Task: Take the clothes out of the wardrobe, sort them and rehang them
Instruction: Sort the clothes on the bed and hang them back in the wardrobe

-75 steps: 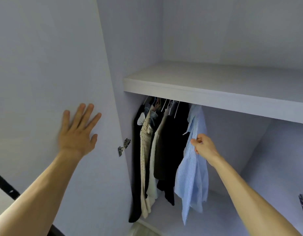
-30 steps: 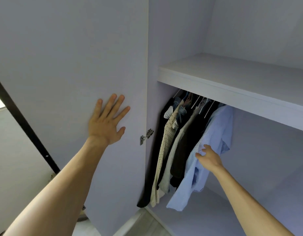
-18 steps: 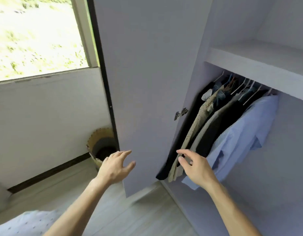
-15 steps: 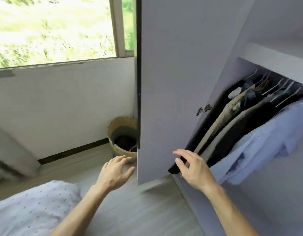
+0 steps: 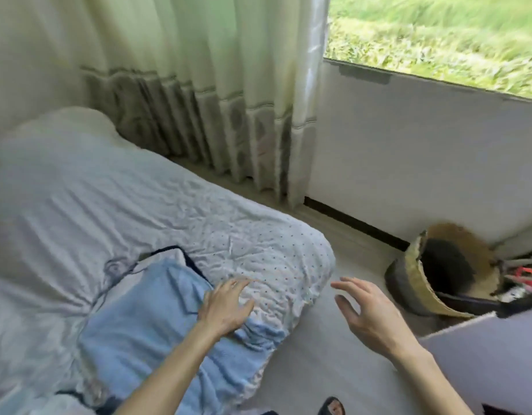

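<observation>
A bed (image 5: 109,205) covered in a wrinkled pale sheet with small dots fills the left half of the view. Behind it hangs a long cream pleated curtain (image 5: 199,85) with a grey patterned band low down. To its right is a window (image 5: 438,34) showing green grass, above a plain white wall (image 5: 408,160). Pale wood-look floor (image 5: 312,369) runs along the bedside, and the edge of a pale lilac wardrobe door (image 5: 483,354) cuts into the lower right corner.

A light blue shirt-like garment (image 5: 145,319) lies crumpled on the near corner of the bed, partly over a pale cloth with dark navy trim (image 5: 163,259).

By the wall stands a round straw-coloured woven basket (image 5: 420,283) with a dark lining. Its inside is too dark to make out; blurred red and white items (image 5: 525,280) show at its right rim, in or beside it I cannot tell.

The left hand (image 5: 226,307) is spread over the blue garment's edge, its grip released; contact is unclear. The right hand (image 5: 372,316) hangs above the floor, fingers apart, grip released, holding nothing. A dark slipper toe (image 5: 332,407) shows at the bottom edge.
</observation>
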Motion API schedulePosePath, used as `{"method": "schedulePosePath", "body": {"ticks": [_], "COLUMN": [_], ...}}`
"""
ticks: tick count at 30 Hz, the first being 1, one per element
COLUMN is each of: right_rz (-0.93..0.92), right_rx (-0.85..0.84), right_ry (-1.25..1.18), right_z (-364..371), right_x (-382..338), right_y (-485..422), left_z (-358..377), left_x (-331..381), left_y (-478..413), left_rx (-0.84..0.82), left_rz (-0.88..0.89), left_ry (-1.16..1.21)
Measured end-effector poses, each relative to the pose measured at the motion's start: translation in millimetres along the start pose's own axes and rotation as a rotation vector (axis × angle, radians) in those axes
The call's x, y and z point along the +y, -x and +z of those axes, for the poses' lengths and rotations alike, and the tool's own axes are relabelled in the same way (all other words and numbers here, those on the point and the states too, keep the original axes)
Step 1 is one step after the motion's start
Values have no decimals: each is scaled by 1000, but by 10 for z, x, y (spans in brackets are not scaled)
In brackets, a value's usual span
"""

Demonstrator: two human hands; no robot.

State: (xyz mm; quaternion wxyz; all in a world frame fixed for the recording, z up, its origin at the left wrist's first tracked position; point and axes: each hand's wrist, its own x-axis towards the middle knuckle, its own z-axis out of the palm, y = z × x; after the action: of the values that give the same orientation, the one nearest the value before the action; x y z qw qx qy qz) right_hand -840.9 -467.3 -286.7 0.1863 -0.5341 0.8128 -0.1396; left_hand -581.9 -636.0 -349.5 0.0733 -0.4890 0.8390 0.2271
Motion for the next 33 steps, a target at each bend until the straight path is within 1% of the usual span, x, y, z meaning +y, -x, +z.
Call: {"method": "schedulePosePath", "body": {"ticks": [4,8,13,18,21,23,26,29,33], "right_rz": [-210,-446,-659,-811,-860,-869,-884,-894,-831], "right_rx": [-138,-187,-269,-376,-444,-487,-544,-601,-702], "right_ry": [52,104,145,193,207,225,269,312,365], "right_z": [104,209,340,551,753,916,1164,1443,1981], "right_x": [-541,-956,-1318,-1535,-1602,-1635,-1738,-1889,-2120], "right_y": [-429,-720,-948,-1100,-1176,-1211,-1274,-1369,-1611], "left_z": [-62,-20,56,210,325,407,505,639,807], "left_x": [-518,-850,-993,-1013,-1071,-1116,-1277,-1590,-2149], "left_y": [420,776,1118,1396,1502,1539,1498,1355,1042], "left_rx": [77,159,251,298,317,303,238,166,67], "left_rz": [-215,-396,-582,-758,-850,-870,-890,-895,-883], "left_ry": [79,147,243,282,305,323,335,359,385]}}
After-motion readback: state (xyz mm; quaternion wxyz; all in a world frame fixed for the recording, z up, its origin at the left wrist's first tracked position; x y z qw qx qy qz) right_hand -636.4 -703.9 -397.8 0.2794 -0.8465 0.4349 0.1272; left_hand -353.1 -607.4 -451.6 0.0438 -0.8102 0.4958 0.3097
